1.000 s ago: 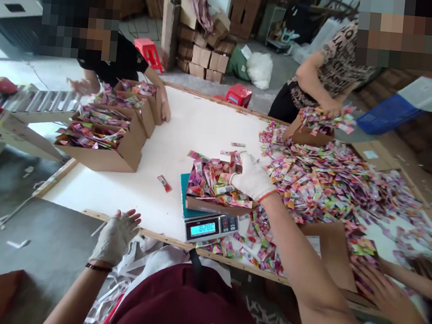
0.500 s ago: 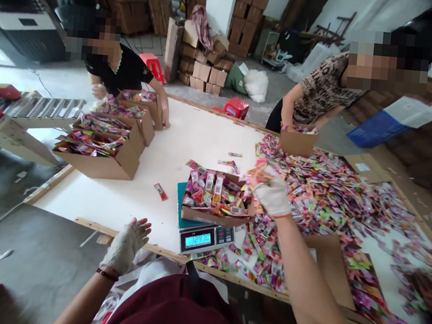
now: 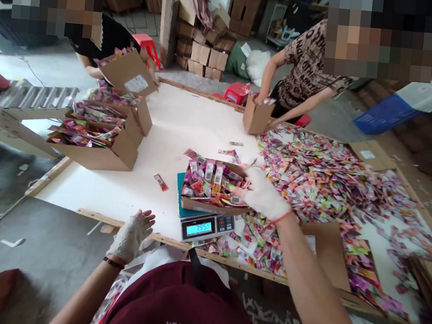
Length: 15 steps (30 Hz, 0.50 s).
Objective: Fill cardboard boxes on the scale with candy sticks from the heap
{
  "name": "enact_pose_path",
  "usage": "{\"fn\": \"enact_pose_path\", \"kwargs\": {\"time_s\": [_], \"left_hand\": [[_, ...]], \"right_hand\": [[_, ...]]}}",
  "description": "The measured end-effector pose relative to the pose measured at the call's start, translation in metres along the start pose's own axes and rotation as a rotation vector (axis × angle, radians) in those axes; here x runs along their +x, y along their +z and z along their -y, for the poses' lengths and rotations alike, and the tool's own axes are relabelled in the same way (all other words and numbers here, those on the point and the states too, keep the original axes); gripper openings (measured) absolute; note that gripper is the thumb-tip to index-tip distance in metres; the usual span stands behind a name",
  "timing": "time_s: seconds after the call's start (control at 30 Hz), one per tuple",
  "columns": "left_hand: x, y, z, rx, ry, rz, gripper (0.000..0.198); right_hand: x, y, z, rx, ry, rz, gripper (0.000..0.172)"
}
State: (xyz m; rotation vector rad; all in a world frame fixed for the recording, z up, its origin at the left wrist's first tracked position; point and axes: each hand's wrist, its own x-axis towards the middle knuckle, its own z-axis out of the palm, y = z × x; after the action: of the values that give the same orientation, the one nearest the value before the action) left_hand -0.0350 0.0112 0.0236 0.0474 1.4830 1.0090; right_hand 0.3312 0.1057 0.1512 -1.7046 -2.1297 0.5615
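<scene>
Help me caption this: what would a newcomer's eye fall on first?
Probably the heap of shiny multicoloured packets across the right of the white tabletop. Then, at centre, the glowing blue display of a grey digital scale beneath a brown cardboard box, with the white-gloved right hand at the box's edge.

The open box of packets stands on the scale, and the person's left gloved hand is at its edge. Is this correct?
Wrong hand: the head view shows the right gloved hand at the edge of the open box, which does stand on the scale.
</scene>
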Motion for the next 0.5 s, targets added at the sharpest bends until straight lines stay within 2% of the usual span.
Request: {"fn": "enact_pose_path", "kwargs": {"time_s": [0.07, 0.1, 0.2, 0.27, 0.37, 0.4, 0.5], "left_hand": [[0.0, 0.001, -0.002, 0.006, -0.004, -0.001, 0.033], [0.0, 0.0, -0.003, 0.007, -0.006, -0.003, 0.033], [-0.002, -0.006, -0.005, -0.007, -0.001, -0.009, 0.032], [-0.003, -0.014, -0.005, -0.023, 0.003, -0.026, 0.031], [-0.003, -0.028, -0.002, -0.051, 0.003, -0.048, 0.028], [-0.003, -0.032, 0.0, -0.056, 0.002, -0.051, 0.028], [-0.001, -0.035, 0.003, -0.043, -0.012, -0.052, 0.027]], "right_hand": [[0.022, 0.034, 0.036, 0.014, 0.009, 0.182, 0.084], [0.031, 0.048, 0.049, 0.002, 0.027, 0.23, 0.083], [0.05, 0.072, 0.062, -0.002, 0.04, 0.193, 0.063], [0.054, 0.072, 0.054, 0.045, 0.012, 0.151, 0.044], [0.052, 0.055, 0.031, 0.161, -0.024, 0.104, 0.012], [0.051, 0.048, 0.024, 0.19, -0.022, 0.09, 0.007], [0.044, 0.03, 0.01, 0.388, 0.026, -0.039, 0.026]]}}
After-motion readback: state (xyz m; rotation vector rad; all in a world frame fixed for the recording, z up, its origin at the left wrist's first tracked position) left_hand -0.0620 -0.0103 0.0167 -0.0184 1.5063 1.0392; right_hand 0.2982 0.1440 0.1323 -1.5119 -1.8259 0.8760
